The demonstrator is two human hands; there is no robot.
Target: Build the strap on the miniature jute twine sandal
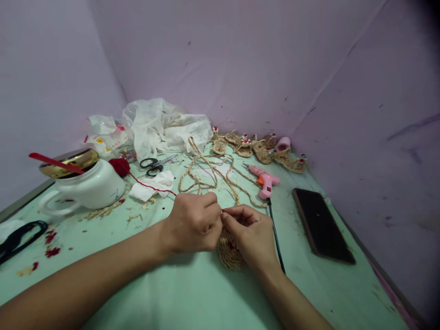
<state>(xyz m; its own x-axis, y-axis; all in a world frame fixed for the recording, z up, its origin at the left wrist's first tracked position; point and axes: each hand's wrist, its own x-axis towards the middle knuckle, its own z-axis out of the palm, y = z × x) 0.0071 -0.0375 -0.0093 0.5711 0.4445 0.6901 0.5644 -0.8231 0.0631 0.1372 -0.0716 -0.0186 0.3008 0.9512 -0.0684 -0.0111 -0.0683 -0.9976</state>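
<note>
My left hand (192, 222) and my right hand (249, 233) meet at the middle of the green table (172, 293), both with fingers pinched together. Between them they hold a small woven jute piece (229, 253) that shows under my right hand. A red thread (151, 187) runs from the pinch back to a red yarn ball (120, 166). Loose braided jute cord (209, 172) lies in loops just beyond my hands.
A white teapot (87, 185) with a gold lid and red stick stands at left. Black scissors (153, 165), white tissue (153, 185), plastic bags (161, 126), a pink glue gun (264, 179), several small jute pieces (261, 151) and a dark phone (321, 224) lie around. Purple walls enclose the table.
</note>
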